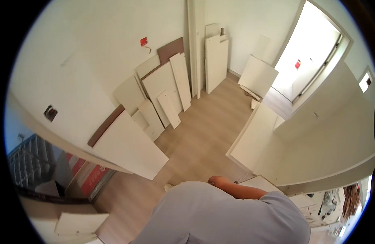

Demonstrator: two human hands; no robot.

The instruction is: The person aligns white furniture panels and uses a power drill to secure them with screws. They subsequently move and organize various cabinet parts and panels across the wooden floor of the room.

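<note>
My right hand is at the lower middle, with its forearm reaching in from the right out of a grey sleeve. Its fingers look curled in, partly hidden behind the grey shirt; a small light speck shows at them, too small to name. Below and to the right of the forearm lies a white panel edge. A small pale rounded thing peeks out left of the shirt. My left hand is out of sight.
White boards and brown-edged panels lean along the left wall. More panels stand by the far corner, near a bright doorway. A large white cabinet piece fills the right. Tools and scraps lie at lower right.
</note>
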